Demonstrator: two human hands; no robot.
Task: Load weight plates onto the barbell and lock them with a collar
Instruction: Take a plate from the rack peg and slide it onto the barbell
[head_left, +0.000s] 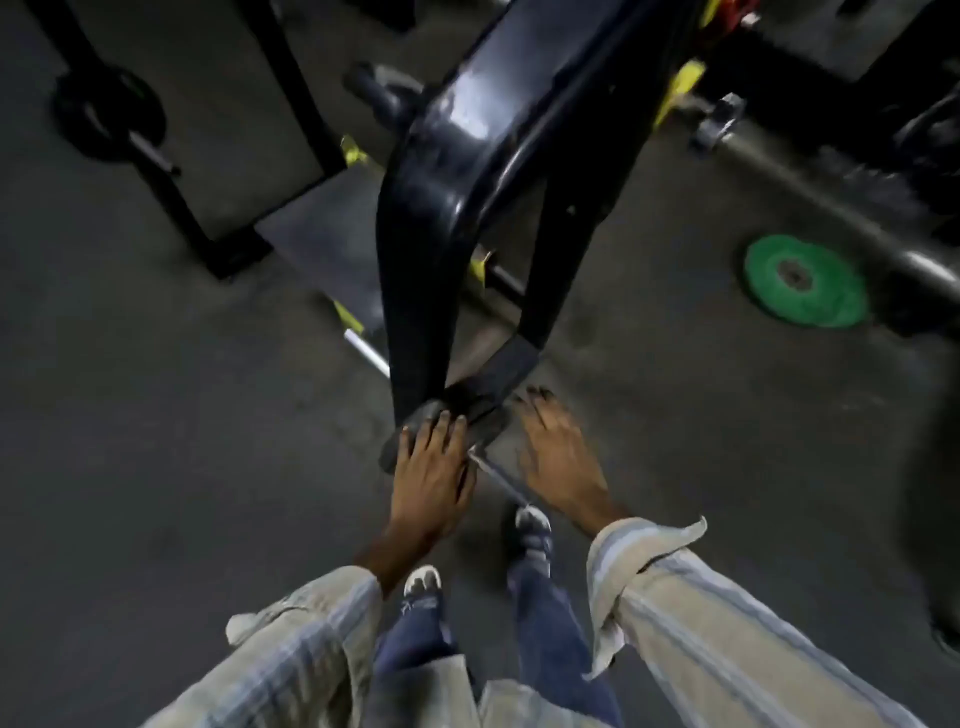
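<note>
A small black weight plate (444, 415) sits on the silver barbell sleeve (498, 479), low in the middle of the view, just in front of my shoes. My left hand (434, 467) lies on the plate with its fingers curled over the near rim and the thumb down by the sleeve. My right hand (553, 452) is blurred, with fingers spread, just right of the plate and above the sleeve, holding nothing. No collar shows on this sleeve.
A big black machine frame (467, 156) rises right behind the plate. A green plate (805, 280) lies flat on the floor at the right, near another bar (810, 192) with a collar (719, 122). A black plate (109, 114) hangs on a rack peg, far left.
</note>
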